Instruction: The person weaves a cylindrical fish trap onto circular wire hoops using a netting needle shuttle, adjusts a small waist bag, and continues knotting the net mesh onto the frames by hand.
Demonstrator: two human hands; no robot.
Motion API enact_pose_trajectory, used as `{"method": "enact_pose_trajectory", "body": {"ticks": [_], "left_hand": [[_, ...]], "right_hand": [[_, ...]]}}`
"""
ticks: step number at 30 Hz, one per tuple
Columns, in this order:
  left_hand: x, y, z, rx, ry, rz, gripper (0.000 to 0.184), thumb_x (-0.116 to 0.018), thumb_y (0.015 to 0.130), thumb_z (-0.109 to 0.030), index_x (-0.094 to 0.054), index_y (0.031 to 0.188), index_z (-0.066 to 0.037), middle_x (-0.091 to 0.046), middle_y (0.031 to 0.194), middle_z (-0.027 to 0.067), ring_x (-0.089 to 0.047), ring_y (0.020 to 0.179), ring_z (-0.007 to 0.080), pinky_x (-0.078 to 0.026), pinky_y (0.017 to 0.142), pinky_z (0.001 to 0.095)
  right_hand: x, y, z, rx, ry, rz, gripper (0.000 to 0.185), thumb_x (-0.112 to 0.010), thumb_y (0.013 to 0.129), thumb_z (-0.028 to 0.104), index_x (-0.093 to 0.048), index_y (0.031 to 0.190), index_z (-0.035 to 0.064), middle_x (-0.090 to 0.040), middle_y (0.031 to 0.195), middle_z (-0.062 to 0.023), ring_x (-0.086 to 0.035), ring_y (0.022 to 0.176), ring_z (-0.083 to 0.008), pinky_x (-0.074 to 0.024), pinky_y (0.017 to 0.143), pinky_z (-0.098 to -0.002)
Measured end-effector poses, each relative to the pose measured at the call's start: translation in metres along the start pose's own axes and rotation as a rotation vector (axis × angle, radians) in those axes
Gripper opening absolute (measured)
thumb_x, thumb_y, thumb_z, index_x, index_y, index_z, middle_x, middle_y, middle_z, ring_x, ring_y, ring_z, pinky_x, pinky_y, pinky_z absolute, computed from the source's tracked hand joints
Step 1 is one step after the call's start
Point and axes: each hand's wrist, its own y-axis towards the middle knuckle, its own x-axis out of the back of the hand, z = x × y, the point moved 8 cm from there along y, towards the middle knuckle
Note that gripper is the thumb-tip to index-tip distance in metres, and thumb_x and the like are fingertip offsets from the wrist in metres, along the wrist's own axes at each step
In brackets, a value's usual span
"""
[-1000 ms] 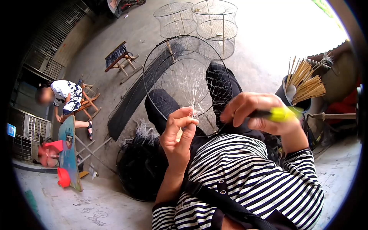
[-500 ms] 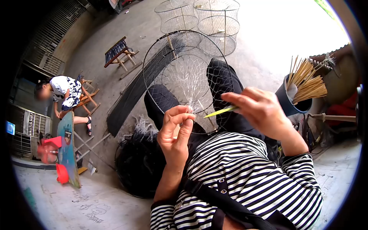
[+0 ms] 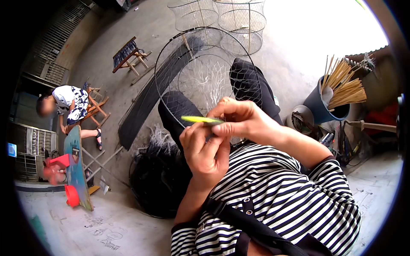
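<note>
While right hand (image 3: 245, 119) pinches it, slim tool (image 3: 197, 119) shows yellow-green.

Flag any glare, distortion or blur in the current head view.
Head view: glare bleaches the ground white at upper right; wide-angle distortion slants and bends the metal bars at left, with black corners framing the picture; the yellow-green tool in the right hand looks soft-edged, while the striped shirt reads fairly crisp.
</note>
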Motion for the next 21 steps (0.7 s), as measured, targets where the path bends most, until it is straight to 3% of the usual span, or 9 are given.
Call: {"method": "enact_pose_trajectory", "body": {"ticks": [3,4,6,8,9,13,18,20,21], "left_hand": [[0.0,-0.002,0.012,0.118,-0.127,0.073,0.013,-0.071,0.084,0.002,-0.073,0.097,0.0,-0.068,0.113,0.0121,-0.063,0.107,0.0294,-0.045,0.097,0.0391],[-0.001,-0.004,0.018,0.173,-0.206,0.1,0.012,-0.07,0.085,0.004,-0.072,0.097,0.001,-0.068,0.116,0.013,-0.063,0.108,0.0294,-0.046,0.099,0.0379],[-0.002,-0.014,0.041,0.449,-0.604,0.005,0.008,-0.069,0.088,0.001,-0.072,0.094,-0.001,-0.07,0.116,0.0127,-0.063,0.11,0.0235,-0.047,0.098,0.0356],[-0.002,-0.018,0.054,0.544,-0.85,-0.05,0.007,-0.066,0.09,0.001,-0.071,0.095,0.001,-0.069,0.118,0.0146,-0.062,0.112,0.0224,-0.046,0.1,0.036],[-0.003,-0.02,0.058,0.584,-0.909,-0.066,0.008,-0.064,0.091,0.001,-0.07,0.096,0.002,-0.068,0.119,0.0171,-0.062,0.112,0.0226,-0.045,0.101,0.0368],[-0.008,-0.024,0.065,0.632,-1.089,-0.137,0.009,-0.063,0.092,0.0,-0.071,0.096,0.003,-0.067,0.119,0.0186,-0.061,0.114,0.0225,-0.041,0.104,0.0357],[-0.011,-0.024,0.055,0.664,-1.112,-0.137,0.009,-0.063,0.092,0.0,-0.071,0.096,0.002,-0.068,0.119,0.0175,-0.062,0.113,0.0223,-0.043,0.104,0.037],[-0.01,-0.023,0.052,0.649,-1.086,-0.128,0.008,-0.063,0.092,0.001,-0.071,0.096,0.002,-0.068,0.119,0.0163,-0.062,0.113,0.0219,-0.043,0.105,0.0372],[-0.009,-0.022,0.052,0.612,-1.054,-0.126,0.008,-0.064,0.092,0.001,-0.071,0.096,0.002,-0.068,0.119,0.0156,-0.063,0.113,0.0216,-0.044,0.104,0.0373]], "right_hand": [[0.03,-0.014,0.037,0.225,-0.561,-0.245,0.025,-0.071,0.094,0.022,-0.07,0.111,0.0036,-0.058,0.098,-0.0058,-0.054,0.097,-0.0167,-0.046,0.095,-0.0344],[0.05,-0.018,0.033,0.193,0.055,-0.29,0.028,-0.066,0.097,0.021,-0.065,0.116,0.0011,-0.06,0.103,-0.0076,-0.057,0.096,-0.0173,-0.0474,0.097,-0.0334],[0.068,-0.026,0.049,0.355,0.455,-0.319,0.02,-0.06,0.101,0.021,-0.066,0.111,0.0048,-0.061,0.096,-0.0027,-0.061,0.085,-0.0164,-0.0533,0.079,-0.0302],[0.082,-0.041,0.033,0.157,-0.03,-0.303,0.017,-0.06,0.101,0.016,-0.064,0.112,0.0033,-0.063,0.094,-0.0051,-0.062,0.079,-0.0169,-0.0546,0.073,-0.0301],[0.064,-0.044,0.044,0.35,-0.862,-0.368,0.018,-0.065,0.096,0.013,-0.062,0.11,0.001,-0.064,0.088,-0.0084,-0.065,0.075,-0.0201,-0.0546,0.067,-0.0337],[0.044,-0.045,0.022,0.257,-1.218,-0.214,0.02,-0.072,0.088,0.011,-0.065,0.106,0.005,-0.063,0.084,-0.01,-0.065,0.078,-0.0296,-0.053,0.067,-0.0395],[0.009,-0.033,0.042,0.432,-1.055,-0.106,0.029,-0.073,0.085,0.013,-0.063,0.111,0.0039,-0.061,0.085,-0.0095,-0.063,0.079,-0.0287,-0.0522,0.071,-0.0402],[-0.003,-0.034,0.061,0.591,-0.799,-0.031,0.032,-0.063,0.094,0.01,-0.058,0.124,-0.0011,-0.058,0.082,-0.0089,-0.061,0.074,-0.0223,-0.05,0.068,-0.0356],[0.003,-0.039,0.064,0.507,-0.478,-0.076,0.035,-0.058,0.098,0.013,-0.055,0.128,-0.0039,-0.058,0.083,-0.0077,-0.057,0.071,-0.0184,-0.0475,0.066,-0.0324]]}}
